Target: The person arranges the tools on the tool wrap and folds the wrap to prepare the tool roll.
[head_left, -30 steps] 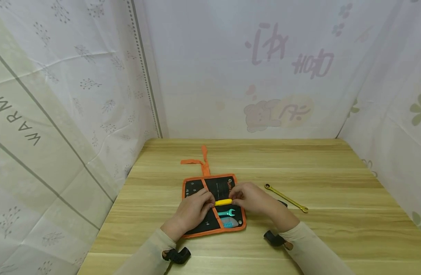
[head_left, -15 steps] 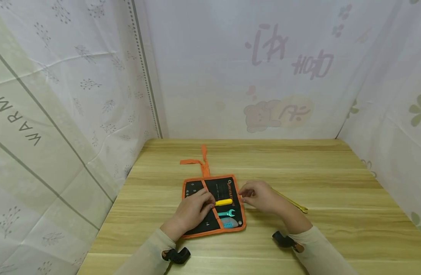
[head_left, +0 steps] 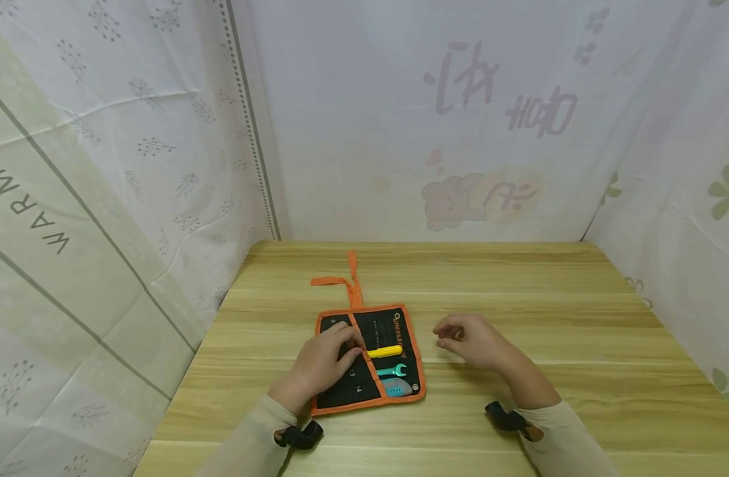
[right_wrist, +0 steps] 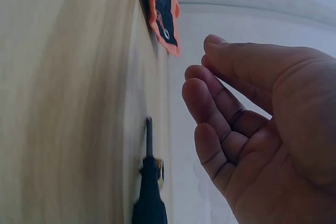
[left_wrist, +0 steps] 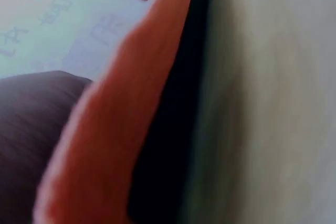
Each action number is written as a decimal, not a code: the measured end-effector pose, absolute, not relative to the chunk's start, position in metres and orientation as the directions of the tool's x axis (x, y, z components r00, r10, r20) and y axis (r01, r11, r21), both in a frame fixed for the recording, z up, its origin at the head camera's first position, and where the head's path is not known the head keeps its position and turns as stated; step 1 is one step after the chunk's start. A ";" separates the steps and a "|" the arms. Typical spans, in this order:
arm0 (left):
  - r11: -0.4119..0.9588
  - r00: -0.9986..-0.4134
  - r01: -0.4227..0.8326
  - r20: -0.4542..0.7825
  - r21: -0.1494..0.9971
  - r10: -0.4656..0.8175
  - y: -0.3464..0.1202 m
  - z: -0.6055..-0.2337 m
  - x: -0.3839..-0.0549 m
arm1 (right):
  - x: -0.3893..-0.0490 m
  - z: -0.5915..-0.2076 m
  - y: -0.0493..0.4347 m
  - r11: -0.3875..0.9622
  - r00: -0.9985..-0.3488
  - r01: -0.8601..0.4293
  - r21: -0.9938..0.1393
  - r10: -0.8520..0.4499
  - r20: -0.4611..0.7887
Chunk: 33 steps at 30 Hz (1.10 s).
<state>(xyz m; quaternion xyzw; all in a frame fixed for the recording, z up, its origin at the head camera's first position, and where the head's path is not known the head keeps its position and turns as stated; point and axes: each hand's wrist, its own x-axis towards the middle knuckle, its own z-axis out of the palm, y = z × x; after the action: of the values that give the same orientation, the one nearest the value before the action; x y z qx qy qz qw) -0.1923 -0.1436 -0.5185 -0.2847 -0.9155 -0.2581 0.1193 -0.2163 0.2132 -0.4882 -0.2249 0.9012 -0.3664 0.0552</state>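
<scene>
A black tool pouch [head_left: 338, 394] with orange trim lies unrolled on the table. From its pocket stick out a yellow handle [head_left: 387, 352], a teal open-end wrench [head_left: 394, 371] and a grey-and-teal handled tool [head_left: 397, 387]; their other ends are hidden. Over the pocket rests my left hand [head_left: 325, 358], fingers loosely bent by the slanted orange band. To the right of the pouch hovers my right hand [head_left: 468, 338], relaxed and holding nothing. In the right wrist view a black-handled screwdriver [right_wrist: 149, 198] lies on the wood, with a wrench's gold ring end [right_wrist: 160, 171] behind it.
Two orange tie straps [head_left: 355, 291] stretch from the pouch's far edge. The wooden table [head_left: 519, 278] meets printed cloth walls [head_left: 412, 132] at the back and sides. My right forearm covers the wrench and screwdriver in the head view.
My right hand has let go of the yellow handle and moved right, away from the pouch. My left hand has shifted slightly left. The gold wrench has become hidden behind my right arm.
</scene>
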 end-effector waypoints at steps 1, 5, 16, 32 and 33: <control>0.705 -0.812 0.580 0.364 0.408 0.457 -0.145 -0.518 -0.193 | -0.217 -0.488 0.216 0.637 -0.897 -0.359 -0.683 -0.436 0.065; 0.713 -0.819 0.568 0.366 0.411 0.442 -0.151 -0.518 -0.197 | -0.217 -0.486 0.225 0.649 -0.909 -0.346 -0.677 -0.410 0.072; 0.750 -0.843 0.533 0.317 0.392 0.434 -0.158 -0.519 -0.203 | -0.216 -0.482 0.258 0.683 -0.932 -0.314 -0.659 -0.353 0.078; 0.770 -0.836 0.546 0.276 0.330 0.474 -0.153 -0.518 -0.196 | -0.212 -0.495 0.311 0.750 -0.954 -0.234 -0.618 -0.301 -0.003; 0.769 -0.833 0.550 0.276 0.325 0.480 -0.153 -0.517 -0.195 | -0.211 -0.495 0.313 0.752 -0.954 -0.227 -0.619 -0.299 -0.014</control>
<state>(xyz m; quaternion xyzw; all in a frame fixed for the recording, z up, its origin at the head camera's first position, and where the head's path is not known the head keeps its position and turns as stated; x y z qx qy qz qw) -0.1955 -0.1525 -0.5171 -0.2750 -0.9363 -0.1995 0.0887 -0.2112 0.3127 -0.4953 -0.1407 0.9342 -0.3230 0.0560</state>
